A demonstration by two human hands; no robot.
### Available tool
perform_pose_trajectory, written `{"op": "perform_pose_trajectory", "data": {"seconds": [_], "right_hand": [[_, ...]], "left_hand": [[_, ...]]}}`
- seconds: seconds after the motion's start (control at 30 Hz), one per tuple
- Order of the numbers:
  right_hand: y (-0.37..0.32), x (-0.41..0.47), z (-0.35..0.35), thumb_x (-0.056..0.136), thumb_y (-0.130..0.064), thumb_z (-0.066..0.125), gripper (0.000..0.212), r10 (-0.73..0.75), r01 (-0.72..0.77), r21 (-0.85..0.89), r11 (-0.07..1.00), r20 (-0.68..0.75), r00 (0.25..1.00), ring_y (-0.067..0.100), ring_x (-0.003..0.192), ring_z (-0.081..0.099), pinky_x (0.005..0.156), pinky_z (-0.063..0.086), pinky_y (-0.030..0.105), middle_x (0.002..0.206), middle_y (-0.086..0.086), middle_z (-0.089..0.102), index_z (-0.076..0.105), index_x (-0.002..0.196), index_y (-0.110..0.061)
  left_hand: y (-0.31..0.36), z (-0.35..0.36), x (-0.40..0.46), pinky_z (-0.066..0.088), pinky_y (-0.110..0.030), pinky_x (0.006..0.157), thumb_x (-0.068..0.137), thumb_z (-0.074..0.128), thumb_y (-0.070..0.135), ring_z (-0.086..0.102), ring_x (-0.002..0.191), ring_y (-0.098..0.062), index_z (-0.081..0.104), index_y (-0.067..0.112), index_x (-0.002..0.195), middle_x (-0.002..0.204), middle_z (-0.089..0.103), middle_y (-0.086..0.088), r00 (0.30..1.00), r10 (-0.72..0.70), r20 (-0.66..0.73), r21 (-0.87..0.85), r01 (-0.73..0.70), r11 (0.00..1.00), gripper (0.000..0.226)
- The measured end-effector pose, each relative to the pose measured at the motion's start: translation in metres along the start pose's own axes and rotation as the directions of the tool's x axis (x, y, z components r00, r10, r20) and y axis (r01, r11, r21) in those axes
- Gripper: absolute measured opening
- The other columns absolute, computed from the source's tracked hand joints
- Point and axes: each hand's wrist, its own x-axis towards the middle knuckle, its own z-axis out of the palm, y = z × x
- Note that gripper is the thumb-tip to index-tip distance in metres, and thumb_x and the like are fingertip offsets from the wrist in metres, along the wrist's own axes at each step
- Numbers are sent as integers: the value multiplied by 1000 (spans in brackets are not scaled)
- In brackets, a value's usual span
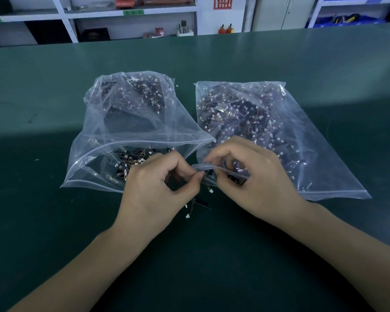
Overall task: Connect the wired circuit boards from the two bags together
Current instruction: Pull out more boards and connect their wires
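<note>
Green matting [54, 221] covers the long bench that fills most of the frame, with a band of brighter light crossing its middle. Beyond the far edge, along the top of the frame, stand white shelves [133, 16] with small items, two red extinguishers [225, 29] under a red wall sign [222, 2], a pale cabinet [282, 12] and blue bins [347, 20] at the upper right.

Two clear zip bags lie side by side at mid-frame, both packed with dark wired circuit boards and white plugs. The left bag [131, 131] gapes open towards the person; the right bag [268, 131] lies flatter, its mouth at the lower edge.

Both hands meet low in the centre, at the near corner of the right bag's mouth. The left hand [153, 190] has its fingers curled, thumb and forefinger pinched on something small at the bag's lip; whether that is plastic, a wire or a plug I cannot tell. The right hand [254, 176] is curled too, its fingertips pinching the same zip strip, with a dark board showing under its palm. A loose board [199, 202] with trailing wires and white plugs lies on the mat just below the hands.

To do this step well, it seems wise to hold each plug by its housing rather than the thin wires, line up the mating ends squarely, and press straight home without twisting. Keeping the bag's lip clear of the join should prevent snagging.
</note>
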Motion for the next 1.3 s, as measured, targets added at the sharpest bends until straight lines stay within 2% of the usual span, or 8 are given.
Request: {"op": "perform_pose_trajectory", "data": {"seconds": [0.13,0.27,0.37,0.5,0.67,0.77,1.03,1.3], "right_hand": [[1,0,3,83,7,73,28,2,-1,-23,1000,42,999,14,76,59,69,53,38,99,-11,62,76,100,-15],[2,-3,6,88,-5,72,20,10,14,-163,987,144,989,15,95,61,88,51,40,110,-6,64,79,92,-23],[3,-4,6,91,-11,72,22,-3,50,-242,969,192,981,14,98,58,94,49,40,122,-7,67,83,90,-31],[5,-5,4,92,-13,75,24,-37,95,-264,960,218,975,17,97,60,93,48,35,128,-6,71,86,93,-35],[6,-4,1,95,-19,68,24,-48,114,-294,949,220,974,21,103,62,91,52,44,133,-5,71,86,98,-34],[6,-3,-1,96,-20,65,26,-40,110,-308,945,224,974,23,106,63,90,53,49,136,-4,70,86,104,-32],[1,-4,-1,96,-18,51,41,14,100,-418,903,260,965,29,128,60,100,50,45,149,3,61,81,123,-27],[-6,-8,3,99,-33,47,41,79,47,-517,855,219,973,28,144,52,117,37,41,157,8,56,82,117,-24]], "left_hand": [[-1,3,1,43,-26,57,82,81,30,53,68,-3,61,25,71,66,54,23,1000,20,-20,178,-16,984,24],[-1,2,0,32,-11,58,86,73,40,46,72,-4,59,27,70,65,53,19,997,64,45,324,-75,943,25],[-5,1,1,27,-12,57,92,67,47,43,73,-6,67,30,74,67,53,14,989,114,93,378,-141,915,25],[-12,-1,3,35,-25,70,97,73,42,47,80,-14,84,33,91,80,60,11,960,247,129,430,-279,859,16],[-11,-6,0,25,-30,84,103,68,36,50,95,-19,82,34,104,111,68,10,925,322,201,514,-379,769,15],[-8,-5,-4,32,-33,85,105,62,33,56,103,-20,80,32,115,126,70,15,926,294,239,501,-377,779,21],[-8,-6,-3,42,-38,84,109,59,28,59,101,-20,76,25,129,124,70,16,940,279,194,407,-336,849,27],[-8,-10,0,44,-38,84,102,69,31,60,98,-18,83,28,103,118,72,16,943,282,175,363,-328,872,14]]}}
